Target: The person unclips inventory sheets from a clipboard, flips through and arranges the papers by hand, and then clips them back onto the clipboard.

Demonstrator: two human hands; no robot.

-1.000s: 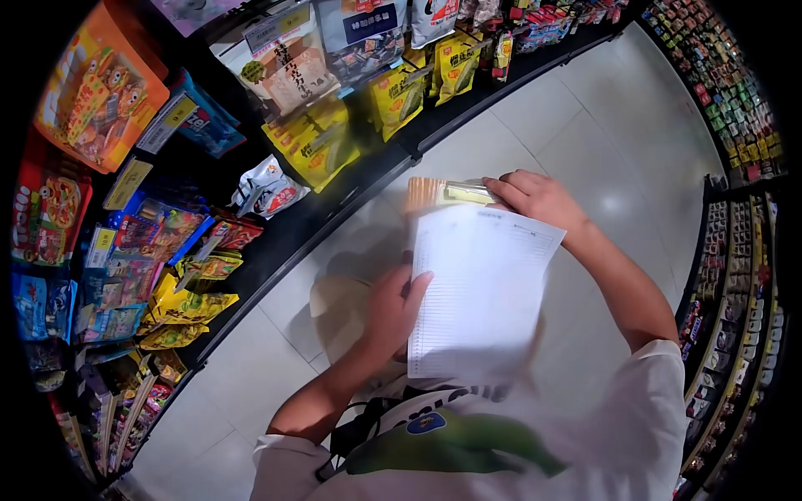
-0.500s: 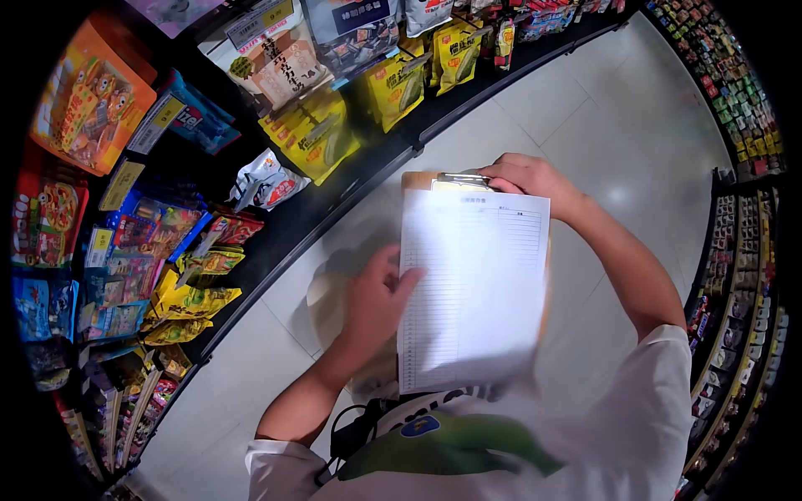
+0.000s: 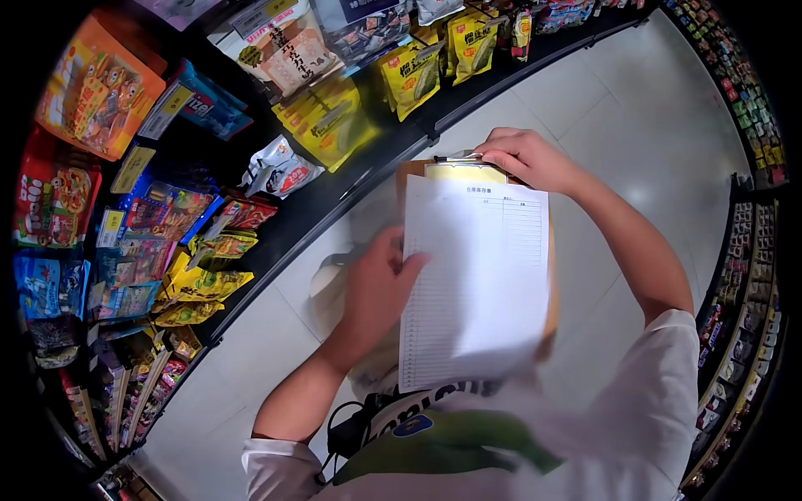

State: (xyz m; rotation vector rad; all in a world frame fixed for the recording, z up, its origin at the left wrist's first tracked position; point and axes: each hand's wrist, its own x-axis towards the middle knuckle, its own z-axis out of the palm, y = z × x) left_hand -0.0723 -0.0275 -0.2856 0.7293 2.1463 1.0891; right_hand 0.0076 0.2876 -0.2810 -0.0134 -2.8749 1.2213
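Observation:
A brown clipboard (image 3: 551, 321) is in front of my body, mostly covered by a printed paper sheet (image 3: 480, 284) with a table on it. My right hand (image 3: 530, 160) grips the clipboard's top edge at the metal clip (image 3: 455, 159), thumb on the near side. Below the clip shows a strip of yellow paper (image 3: 468, 174); the white sheet's top edge lies lower, apart from the clip. My left hand (image 3: 380, 284) holds the sheet's left edge, thumb over the front and fingers at the side, partly hidden.
A black shelf (image 3: 368, 188) with hanging snack bags, such as yellow bags (image 3: 413, 79) and an orange bag (image 3: 100, 92), runs along the left and top. More stocked shelving (image 3: 735, 326) curves along the right. Pale floor tiles (image 3: 618, 125) lie between.
The clipboard and right hand have moved slightly up relative to the sheet, showing more of the yellow strip and brown board. The left hand keeps its hold. The view has shifted a little.

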